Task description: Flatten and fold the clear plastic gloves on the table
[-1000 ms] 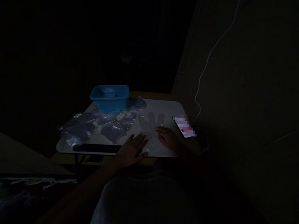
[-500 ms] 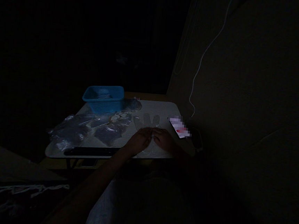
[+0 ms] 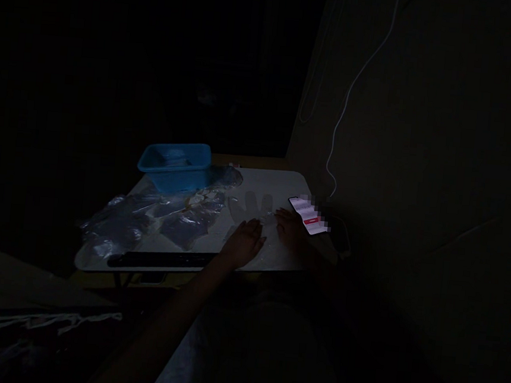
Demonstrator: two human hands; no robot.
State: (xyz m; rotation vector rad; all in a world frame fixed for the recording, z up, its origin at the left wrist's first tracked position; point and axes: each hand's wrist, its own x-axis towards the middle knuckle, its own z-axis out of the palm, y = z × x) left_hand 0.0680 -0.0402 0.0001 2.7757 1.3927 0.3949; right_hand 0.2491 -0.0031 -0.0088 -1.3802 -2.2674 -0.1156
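In the dim light my left hand (image 3: 244,242) lies palm down on the white table (image 3: 269,181), fingers stretched out. Its fingertips touch the near part of a flat, greyish see-through piece (image 3: 251,202) with finger-like lobes pointing away from me; it looks like a thin plastic glove. My right hand (image 3: 291,229) rests at the right of that piece, fingers reaching left and slightly apart, with nothing visible in them. Just beyond the right hand lies a lit phone (image 3: 309,217).
Crumpled clear plastic bags (image 3: 118,224) cover the table's left half, with a blue basket (image 3: 176,175) behind them. A long black bar (image 3: 160,259) runs along the near edge. A white cable (image 3: 344,104) hangs down the right wall.
My hands were together over the near part of the flat piece. The right hand has moved away to the right, toward the phone, and the left hand now lies flatter.
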